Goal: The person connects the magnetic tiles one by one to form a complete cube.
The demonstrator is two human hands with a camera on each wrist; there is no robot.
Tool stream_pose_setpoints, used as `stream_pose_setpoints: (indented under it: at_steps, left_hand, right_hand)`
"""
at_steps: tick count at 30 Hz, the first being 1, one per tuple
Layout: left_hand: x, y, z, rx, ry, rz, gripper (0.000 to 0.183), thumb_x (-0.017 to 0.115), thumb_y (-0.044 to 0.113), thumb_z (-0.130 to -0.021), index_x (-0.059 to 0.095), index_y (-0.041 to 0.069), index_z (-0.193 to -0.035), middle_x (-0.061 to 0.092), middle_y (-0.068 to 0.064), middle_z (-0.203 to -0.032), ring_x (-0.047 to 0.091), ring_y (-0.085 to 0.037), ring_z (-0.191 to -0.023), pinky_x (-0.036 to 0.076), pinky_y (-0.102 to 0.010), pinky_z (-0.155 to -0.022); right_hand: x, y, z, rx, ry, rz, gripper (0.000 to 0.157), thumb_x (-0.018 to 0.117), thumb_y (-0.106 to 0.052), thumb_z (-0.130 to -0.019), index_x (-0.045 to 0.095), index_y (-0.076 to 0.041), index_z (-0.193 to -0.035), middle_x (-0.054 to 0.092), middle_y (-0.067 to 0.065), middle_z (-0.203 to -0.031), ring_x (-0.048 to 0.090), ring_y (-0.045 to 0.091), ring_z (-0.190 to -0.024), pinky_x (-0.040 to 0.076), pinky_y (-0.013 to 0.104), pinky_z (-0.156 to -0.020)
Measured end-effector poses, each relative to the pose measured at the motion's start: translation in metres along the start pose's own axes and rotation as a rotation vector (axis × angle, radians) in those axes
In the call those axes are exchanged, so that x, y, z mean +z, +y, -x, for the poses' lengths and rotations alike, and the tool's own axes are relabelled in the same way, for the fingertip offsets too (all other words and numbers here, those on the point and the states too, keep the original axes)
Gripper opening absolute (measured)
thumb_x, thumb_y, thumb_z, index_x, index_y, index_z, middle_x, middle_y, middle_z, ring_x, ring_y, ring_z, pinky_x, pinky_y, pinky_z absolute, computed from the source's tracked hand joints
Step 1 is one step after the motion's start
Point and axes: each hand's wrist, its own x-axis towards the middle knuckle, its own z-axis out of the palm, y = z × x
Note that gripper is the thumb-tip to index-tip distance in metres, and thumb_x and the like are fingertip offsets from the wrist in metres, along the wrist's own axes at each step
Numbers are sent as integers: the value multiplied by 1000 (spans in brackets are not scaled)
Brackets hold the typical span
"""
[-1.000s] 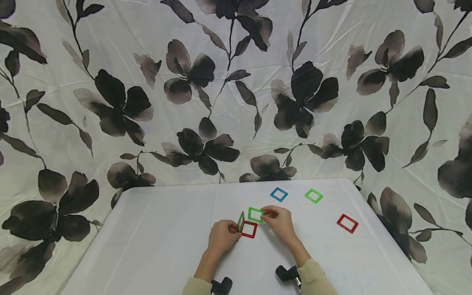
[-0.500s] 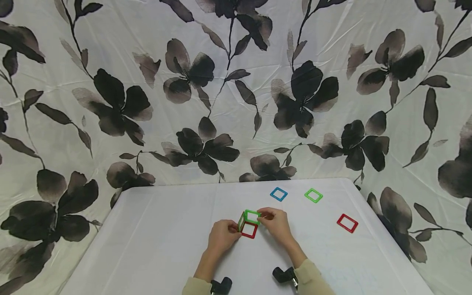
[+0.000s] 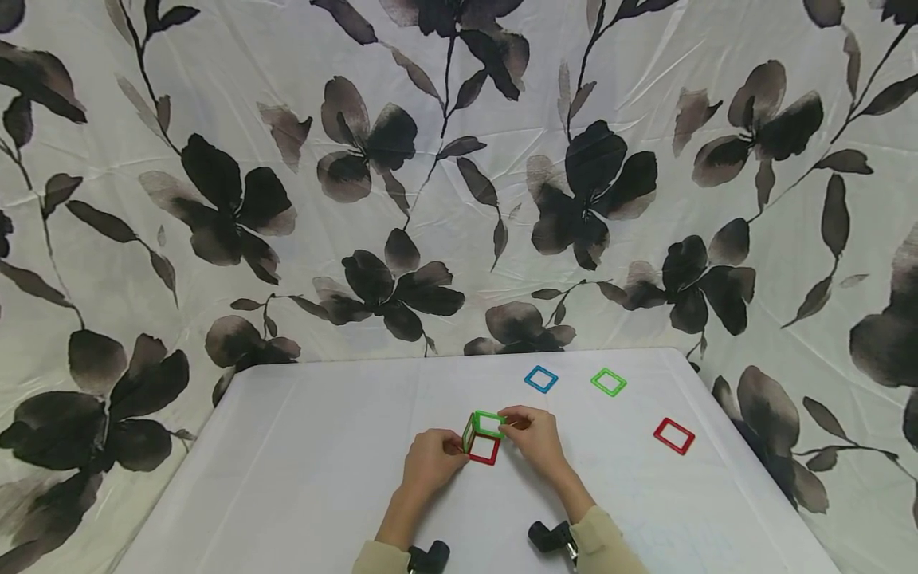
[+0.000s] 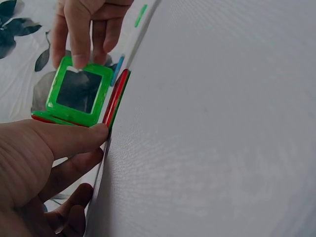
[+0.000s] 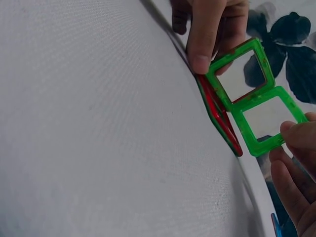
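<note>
A red square magnetic tile [image 3: 484, 462], an open plastic frame, lies flat on the white table between the hands. My left hand [image 3: 430, 461] pinches the low left corner where a green square tile [image 5: 265, 66] stands upright along the red one's left side. With thumb and fingers, my right hand [image 3: 536, 437] grips a second green tile [image 4: 101, 98] by its right side. That tile stands at the red tile's far edge, its left side meeting the upright green tile at a corner. In the right wrist view the two green frames appear edge to edge.
Farther back on the table [image 3: 308, 470] lie a blue square tile [image 3: 531, 373] and another green tile [image 3: 598, 375]. Another red tile [image 3: 680, 427] is off to the right. A floral cloth [image 3: 459, 199] hangs behind the table's back edge.
My right hand has moved slightly left, bringing its green tile from apart to the red tile's far edge and against the upright green one. The left hand has stayed in place.
</note>
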Motion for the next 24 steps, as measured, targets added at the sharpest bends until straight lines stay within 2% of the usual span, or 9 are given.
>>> stream_pose_setpoints:
  at_steps: [5, 19, 24]
  left_hand:
    - [0, 0, 0, 2, 2, -1, 15, 84, 15, -74, 73, 12, -82, 64, 10, -68, 58, -5, -63, 47, -31, -59]
    - [3, -5, -2, 3, 11, 13, 16, 84, 14, -72, 72, 12, -81, 64, 10, -67, 58, -5, -62, 47, -31, -59]
    - [2, -6, -1, -2, -11, 19, 15, 83, 12, -73, 72, 12, -83, 64, 10, -69, 59, -4, -63, 48, -31, -61]
  right_hand:
    - [1, 2, 0, -5, 8, 2, 18, 76, -1, -82, 75, -11, -97, 71, -1, -88, 65, 14, -77, 52, 25, -65]
    - [6, 4, 0, 21, -11, 6, 18, 74, -3, -84, 74, -9, -100, 70, 2, -89, 64, 15, -74, 53, 27, -55]
    - [7, 5, 1, 12, 4, 12, 18, 75, -3, -84, 74, -11, -99, 70, 0, -89, 64, 15, -74, 53, 27, -59]
